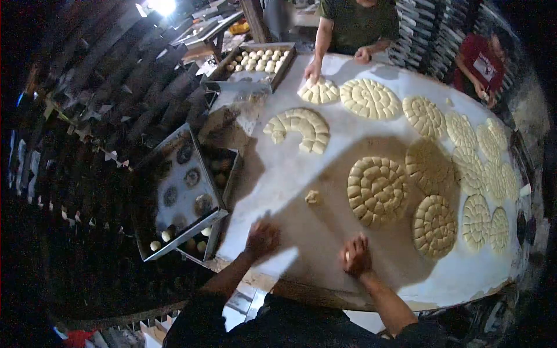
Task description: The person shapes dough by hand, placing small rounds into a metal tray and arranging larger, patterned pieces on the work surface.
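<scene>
My left hand [263, 239] is over the near left part of the floured table, smeared by motion, so its fingers do not read clearly. To its right, my right hand [356, 256] is curled closed low over the table; a pale bit shows at its fingers, too small to name. A small lump of dough [313, 197] lies on the table ahead, between the two hands. Beyond my right hand sits a flat spiral of dough pieces [378, 190], with another dough spiral [434, 226] to its right. Farther off, dough pieces form an open curve [299, 124].
Several more dough spirals [423, 116] cover the table's right and far side. At left, a metal tray [191, 174] with a few dough balls leans over another tray. A tray of dough balls [284, 69] stands at the back. A co-worker's hand [313, 71] touches a far spiral; another person is at right.
</scene>
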The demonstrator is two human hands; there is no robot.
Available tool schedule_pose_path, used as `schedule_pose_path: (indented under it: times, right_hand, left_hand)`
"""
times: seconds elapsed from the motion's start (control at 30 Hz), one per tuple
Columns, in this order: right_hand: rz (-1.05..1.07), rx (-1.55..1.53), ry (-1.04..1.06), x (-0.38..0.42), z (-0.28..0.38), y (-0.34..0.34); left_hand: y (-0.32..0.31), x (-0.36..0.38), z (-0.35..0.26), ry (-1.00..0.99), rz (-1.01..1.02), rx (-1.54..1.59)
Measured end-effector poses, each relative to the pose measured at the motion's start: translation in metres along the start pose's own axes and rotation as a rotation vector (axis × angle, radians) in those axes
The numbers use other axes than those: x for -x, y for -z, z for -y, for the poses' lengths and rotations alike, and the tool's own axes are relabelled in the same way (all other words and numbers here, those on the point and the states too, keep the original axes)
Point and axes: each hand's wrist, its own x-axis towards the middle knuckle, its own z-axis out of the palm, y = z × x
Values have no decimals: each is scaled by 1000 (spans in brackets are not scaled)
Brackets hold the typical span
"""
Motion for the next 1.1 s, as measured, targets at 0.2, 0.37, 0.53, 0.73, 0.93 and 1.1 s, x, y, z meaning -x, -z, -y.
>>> schedule_pose_path:
  times: [0.2, 0.37, 0.53, 0.73, 0.93, 1.1]
  right_hand:
    - [-146, -72, 24, -7, 58, -71]
    - [-74, -192, -10, 25, -8, -43]
    - [-323, -86, -320, -72, 15, -38]
    - [-273, -223, -160, -30, 87, -59]
    - [418, -402, -787, -10, 62, 7]
    - [348, -915, -536, -125, 199, 16]
  left_hand:
    - [17, -37, -72, 150, -130, 525]
    - [-74, 79, 2, -4, -3, 398]
    - [-57, -23, 32, 487, -395, 923]
    - [-72, 19, -28, 205, -144, 747]
    - [67, 120, 46, 409, 8, 854]
    - [168, 160, 169, 408, -409, 518]
